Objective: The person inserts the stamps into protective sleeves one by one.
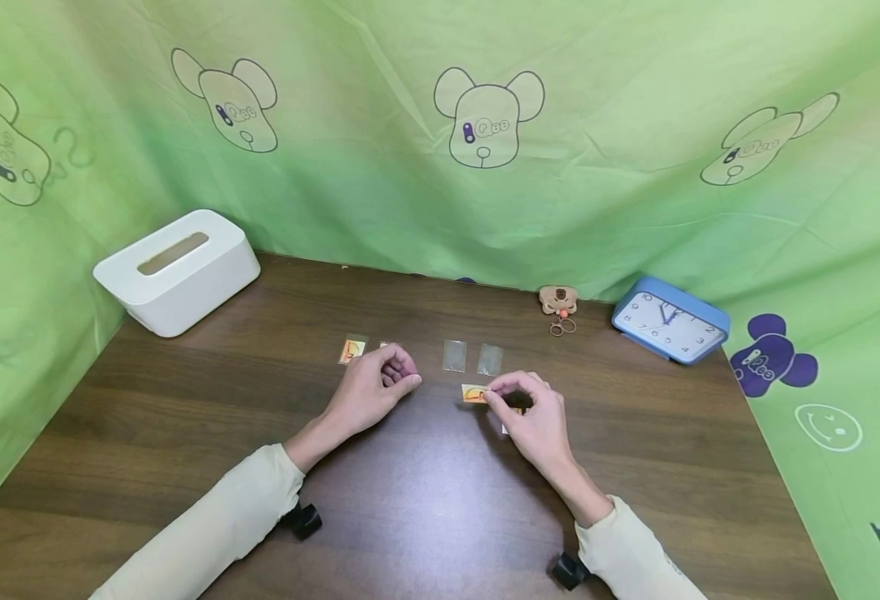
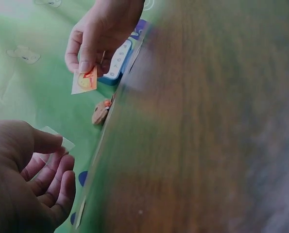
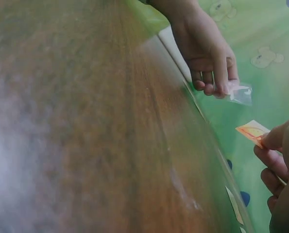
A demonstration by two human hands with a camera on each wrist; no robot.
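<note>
My left hand (image 1: 371, 385) pinches a small clear plastic sleeve (image 3: 242, 93) between thumb and fingers; in the head view the sleeve is hard to make out. Across from it, my right hand (image 1: 539, 423) holds a small orange and yellow printed card (image 1: 473, 394) by one edge, its free end pointing toward the left hand. Card and sleeve are apart. Beneath the right hand, another card (image 1: 506, 429) shows only in part. Two clear sleeves (image 1: 453, 356) lie side by side beyond the hands. Left of them is a sleeve with a printed card (image 1: 352, 351); one more item beside it is mostly hidden by the left hand.
A white tissue box (image 1: 192, 292) stands at the back left of the brown wooden table (image 1: 440, 517). A bear-shaped keychain (image 1: 558, 301) and a blue clock (image 1: 671, 321) sit at the back right. Green printed cloth (image 1: 380, 192) hangs behind and at both sides.
</note>
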